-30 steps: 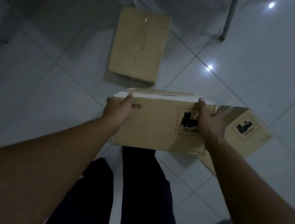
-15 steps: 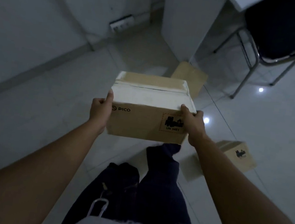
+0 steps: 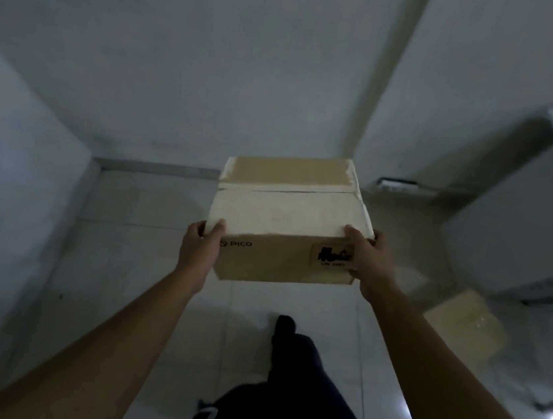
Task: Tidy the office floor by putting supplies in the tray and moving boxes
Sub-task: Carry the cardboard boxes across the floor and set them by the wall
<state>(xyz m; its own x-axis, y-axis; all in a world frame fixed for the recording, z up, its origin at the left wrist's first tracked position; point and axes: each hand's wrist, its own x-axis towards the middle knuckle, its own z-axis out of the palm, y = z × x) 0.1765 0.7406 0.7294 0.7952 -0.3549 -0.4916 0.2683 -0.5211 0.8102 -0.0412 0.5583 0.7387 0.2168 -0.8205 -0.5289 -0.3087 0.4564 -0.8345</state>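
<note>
I hold a brown cardboard box [image 3: 288,217] with a PICO mark and a UN label in the air in front of me, above the tiled floor. My left hand [image 3: 198,252] grips its near left corner, thumb on the pale taped top. My right hand [image 3: 367,261] grips the near right corner, partly covering the label. A second cardboard box [image 3: 462,323] lies on the floor at the right, below the held one.
A room corner with white walls is ahead; a wall socket [image 3: 397,183] sits low at the right. A white cabinet [image 3: 520,237] stands at the right with something green and yellow on top. My dark-trousered leg [image 3: 297,377] is below.
The box has risen from floor level to chest height in both hands. The view has swung up and left toward the room corner; the chair and third box have left the view.
</note>
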